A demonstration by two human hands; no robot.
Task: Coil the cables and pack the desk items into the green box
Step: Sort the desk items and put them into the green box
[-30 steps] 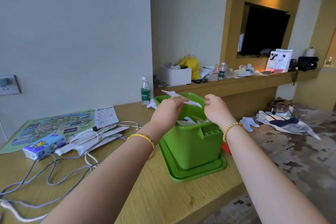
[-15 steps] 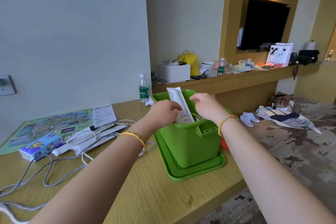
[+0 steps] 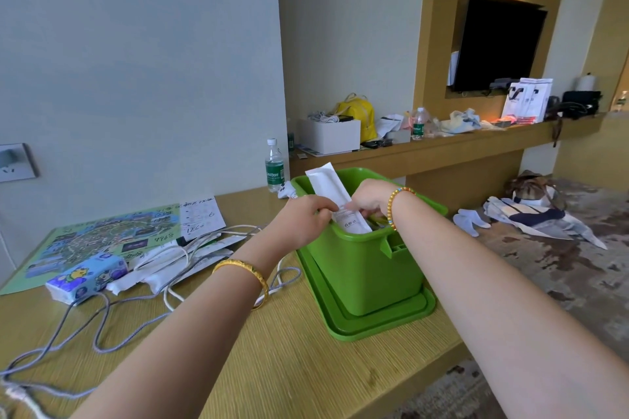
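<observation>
The left hand (image 3: pixel 308 214) is curled around the lower part of a white flat packet (image 3: pixel 335 201), and the right hand (image 3: pixel 369 199), fingers bent down beside it, pinches the same packet from the 3 o'clock side, so both hands hold it at the mouth of the green box (image 3: pixel 360 269). A second ago the packet lay almost level across the box's opening, stretched between the two hands; half a second ago it had been turned on end, and now it stands tilted with its top leaning toward 11 o'clock and its lower end sunk further among the items already inside, though a good part of it still pokes above the rim. I judge that this packet is nearly packed and only needs a final push or a lean to sit below the edge. The box stands in its green tray (image 3: pixel 381 326) at the 3 o'clock end of the desk (image 3: pixel 272 367). Much of the task looks undone: the grey cables (image 3: pixel 102 333) and white cable (image 3: pixel 177 296) sprawl loose and uncoiled toward 8 o'clock of the box, with the tissue pack (image 3: pixel 86 277), more white packets (image 3: pixel 190 255) and the map sheet (image 3: pixel 102 238) lying out at 9 to 10 o'clock, and a water bottle (image 3: pixel 274 167) stands at 11 o'clock by the wall.
</observation>
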